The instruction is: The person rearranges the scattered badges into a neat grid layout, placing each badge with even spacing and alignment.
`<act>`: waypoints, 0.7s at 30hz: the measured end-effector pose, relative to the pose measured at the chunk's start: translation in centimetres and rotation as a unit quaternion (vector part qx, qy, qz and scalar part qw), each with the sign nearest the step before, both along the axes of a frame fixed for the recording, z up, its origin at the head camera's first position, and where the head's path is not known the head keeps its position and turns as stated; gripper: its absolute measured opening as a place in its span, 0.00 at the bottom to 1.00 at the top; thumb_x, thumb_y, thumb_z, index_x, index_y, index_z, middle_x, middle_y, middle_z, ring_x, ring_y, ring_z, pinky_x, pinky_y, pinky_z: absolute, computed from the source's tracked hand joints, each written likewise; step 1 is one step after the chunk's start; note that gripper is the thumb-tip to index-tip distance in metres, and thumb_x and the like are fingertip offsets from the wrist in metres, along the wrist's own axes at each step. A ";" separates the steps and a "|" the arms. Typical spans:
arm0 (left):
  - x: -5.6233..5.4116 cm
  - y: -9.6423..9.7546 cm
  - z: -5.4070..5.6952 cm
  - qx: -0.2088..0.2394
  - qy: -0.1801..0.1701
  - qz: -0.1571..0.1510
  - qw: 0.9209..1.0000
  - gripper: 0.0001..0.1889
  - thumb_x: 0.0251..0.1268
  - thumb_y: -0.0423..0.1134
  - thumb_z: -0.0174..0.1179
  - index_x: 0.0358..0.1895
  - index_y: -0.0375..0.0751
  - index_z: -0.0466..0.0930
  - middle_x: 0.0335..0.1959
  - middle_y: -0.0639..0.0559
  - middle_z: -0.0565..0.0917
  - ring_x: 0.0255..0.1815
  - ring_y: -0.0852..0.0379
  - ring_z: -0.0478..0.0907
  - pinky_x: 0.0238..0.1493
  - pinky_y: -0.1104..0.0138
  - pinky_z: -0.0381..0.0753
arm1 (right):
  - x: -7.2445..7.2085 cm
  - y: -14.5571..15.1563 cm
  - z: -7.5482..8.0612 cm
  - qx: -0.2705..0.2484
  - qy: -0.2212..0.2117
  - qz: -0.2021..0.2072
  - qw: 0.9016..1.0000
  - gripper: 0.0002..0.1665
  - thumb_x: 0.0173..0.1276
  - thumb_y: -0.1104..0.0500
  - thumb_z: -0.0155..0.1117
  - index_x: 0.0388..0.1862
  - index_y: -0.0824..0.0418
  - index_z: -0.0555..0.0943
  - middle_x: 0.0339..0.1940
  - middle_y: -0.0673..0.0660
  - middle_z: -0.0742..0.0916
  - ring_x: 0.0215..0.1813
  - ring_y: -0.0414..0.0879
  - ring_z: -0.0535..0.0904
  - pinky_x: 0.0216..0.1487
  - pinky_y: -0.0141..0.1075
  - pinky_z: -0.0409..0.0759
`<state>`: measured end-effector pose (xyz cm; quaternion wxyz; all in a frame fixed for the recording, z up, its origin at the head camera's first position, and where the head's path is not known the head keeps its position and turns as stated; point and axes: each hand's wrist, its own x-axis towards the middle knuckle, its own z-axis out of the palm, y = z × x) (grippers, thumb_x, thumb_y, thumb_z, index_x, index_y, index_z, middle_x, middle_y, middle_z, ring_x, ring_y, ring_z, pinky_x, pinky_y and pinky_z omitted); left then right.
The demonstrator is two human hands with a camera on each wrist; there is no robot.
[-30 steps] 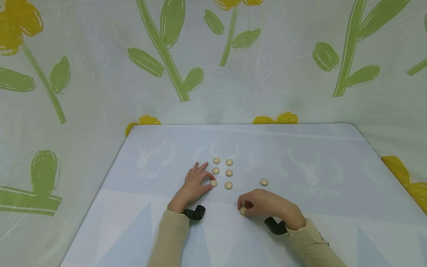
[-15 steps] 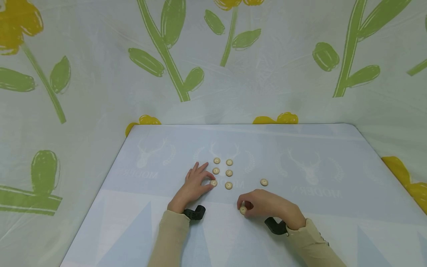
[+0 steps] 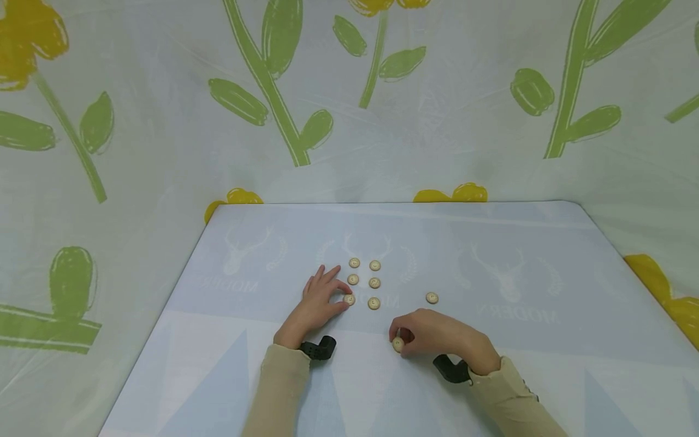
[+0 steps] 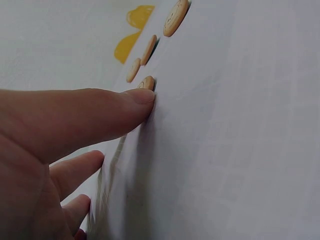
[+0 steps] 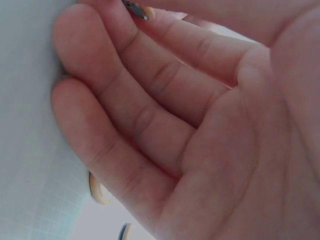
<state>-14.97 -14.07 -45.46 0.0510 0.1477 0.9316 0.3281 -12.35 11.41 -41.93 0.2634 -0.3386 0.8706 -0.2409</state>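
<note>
Several round, pale wooden buttons lie face up on the table. Two columns of three stand near the middle, the left one ending at a near button (image 3: 349, 300) that my left hand (image 3: 317, 303) pinches between thumb and index finger. In the left wrist view the thumb tip touches that button (image 4: 146, 82) at its edge, and the other fingers spread out behind. My right hand (image 3: 431, 332) pinches another button (image 3: 398, 345), tilted on edge, nearer to me. Only a sliver of this held button (image 5: 149, 12) shows in the right wrist view, mostly hidden by the fingers.
A lone button (image 3: 432, 298) lies beyond my right hand. Close by on the left is the near button of the right column (image 3: 374, 303). The pale blue table (image 3: 519, 230) meets a flower-printed curtain (image 3: 448, 139) at its back edge.
</note>
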 end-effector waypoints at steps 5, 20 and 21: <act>0.0 -0.1 0.0 0.000 -0.001 0.001 1.000 0.07 0.54 0.39 0.61 0.36 0.53 0.76 0.68 0.47 0.56 0.70 0.44 0.36 0.64 0.48 0.35 | 0.0 -0.1 0.0 -0.001 -0.002 0.000 1.000 0.09 0.53 0.57 0.67 0.32 0.49 0.78 0.21 0.39 0.77 0.26 0.34 0.71 0.30 0.29 0.71; -0.1 -0.1 -0.2 -0.002 -0.003 0.000 1.000 0.07 0.54 0.40 0.61 0.37 0.53 0.76 0.68 0.48 0.55 0.70 0.44 0.36 0.64 0.48 0.35 | -0.6 -0.1 -0.2 -0.038 0.054 -0.027 0.997 0.11 0.53 0.56 0.67 0.36 0.49 0.79 0.27 0.39 0.76 0.30 0.35 0.71 0.33 0.29 0.72; -0.1 -0.1 -0.2 -0.003 -0.003 0.000 1.000 0.07 0.54 0.40 0.61 0.37 0.53 0.76 0.68 0.48 0.55 0.70 0.44 0.36 0.64 0.48 0.35 | -0.6 -0.1 -0.2 -0.043 0.062 -0.030 0.997 0.11 0.53 0.56 0.67 0.36 0.50 0.79 0.27 0.39 0.76 0.30 0.35 0.71 0.33 0.29 0.72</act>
